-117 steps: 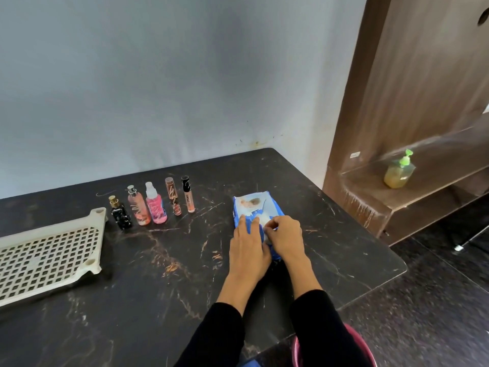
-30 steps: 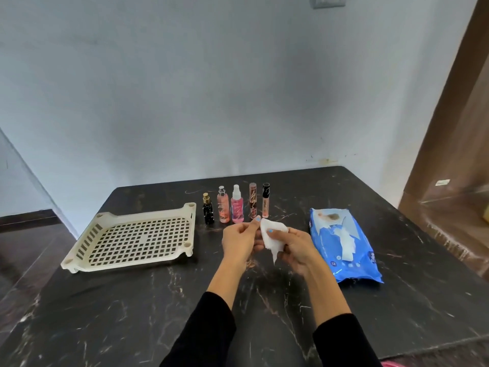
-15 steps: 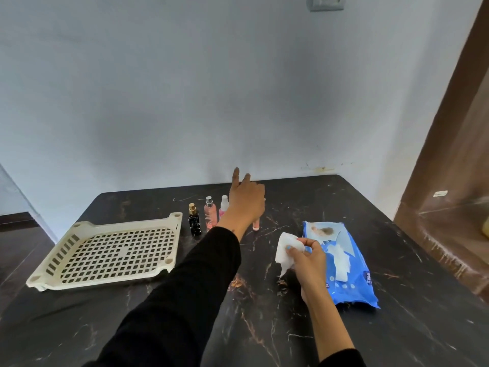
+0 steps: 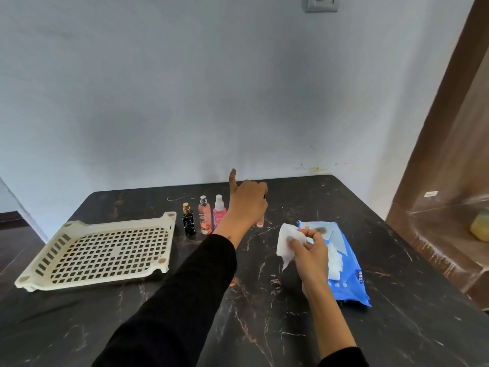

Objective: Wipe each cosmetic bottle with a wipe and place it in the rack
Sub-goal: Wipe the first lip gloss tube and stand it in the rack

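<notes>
My left hand (image 4: 247,202) reaches across the dark marble table (image 4: 238,313) to the right end of the bottle row. Its fingers curl round a slim pink tube (image 4: 260,222) with a black cap, index finger raised. Any other tube is hidden behind the hand. A black bottle (image 4: 188,221), a peach bottle (image 4: 205,219) and a pink spray bottle (image 4: 219,211) stand upright to its left. My right hand (image 4: 309,255) pinches a white wipe (image 4: 287,241) above the table. The cream perforated rack (image 4: 116,223) lies at the left with nothing in it.
A blue pack of wipes (image 4: 349,271) lies right of my right hand, its flap open. A brown wooden shelf unit (image 4: 436,207) stands beyond the table's right edge, with a yellow object (image 4: 480,230) on it. The grey wall runs along the table's far edge.
Both hands held the wipe a second ago. My left hand then let go and reached forward to the slim tubes, where it stays. My right hand keeps the wipe.
</notes>
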